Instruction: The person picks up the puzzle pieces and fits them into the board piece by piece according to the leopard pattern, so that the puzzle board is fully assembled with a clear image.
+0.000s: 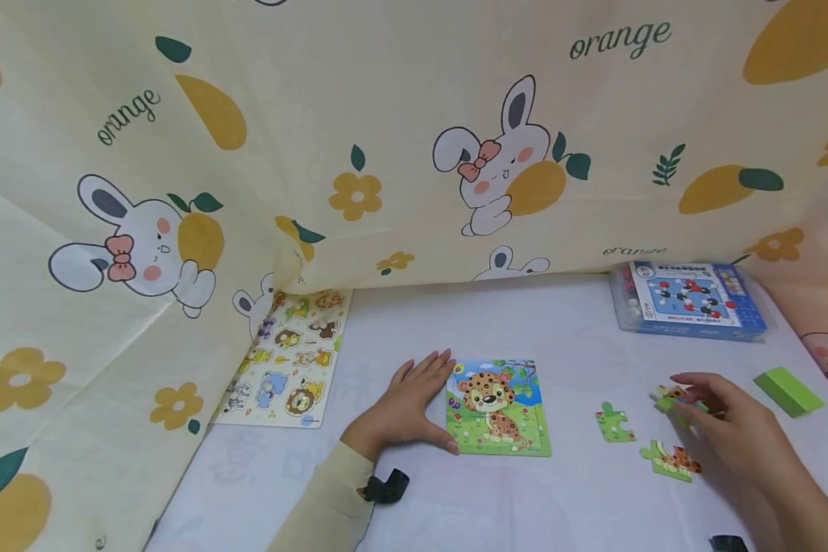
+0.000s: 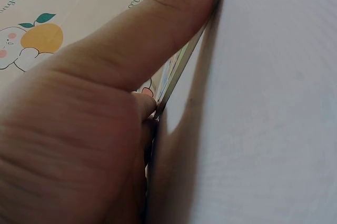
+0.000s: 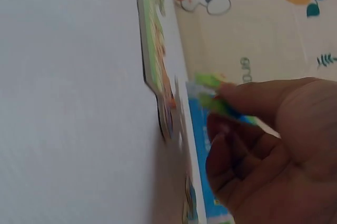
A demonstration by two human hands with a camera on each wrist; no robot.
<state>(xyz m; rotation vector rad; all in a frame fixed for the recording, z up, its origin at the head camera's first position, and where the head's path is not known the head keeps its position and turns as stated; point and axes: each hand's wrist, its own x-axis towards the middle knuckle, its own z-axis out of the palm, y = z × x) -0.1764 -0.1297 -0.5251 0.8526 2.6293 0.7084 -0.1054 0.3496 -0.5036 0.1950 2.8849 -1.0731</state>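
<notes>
A square picture puzzle of a spotted leopard cub [image 1: 500,410] lies flat on the table. My left hand [image 1: 403,406] rests along its left edge, fingers stretched toward the upper corner and thumb at the lower one. In the left wrist view the thumb [image 2: 152,29] lies against the rim. Off to the right, my right hand [image 1: 741,429] pinches a jigsaw piece [image 1: 669,399] between thumb and fingertips, above the table; its green and blue colours [image 3: 210,98] blur in the right wrist view. Below it lie a green corner piece [image 1: 614,423] and a spotted piece [image 1: 672,461].
A green block [image 1: 789,391] lies right of my right hand. Behind it stands a clear-sided case [image 1: 690,300] with a molecule picture. An animal picture board [image 1: 290,368] lies at the left. Printed cloth [image 1: 400,92] hangs along the back and left.
</notes>
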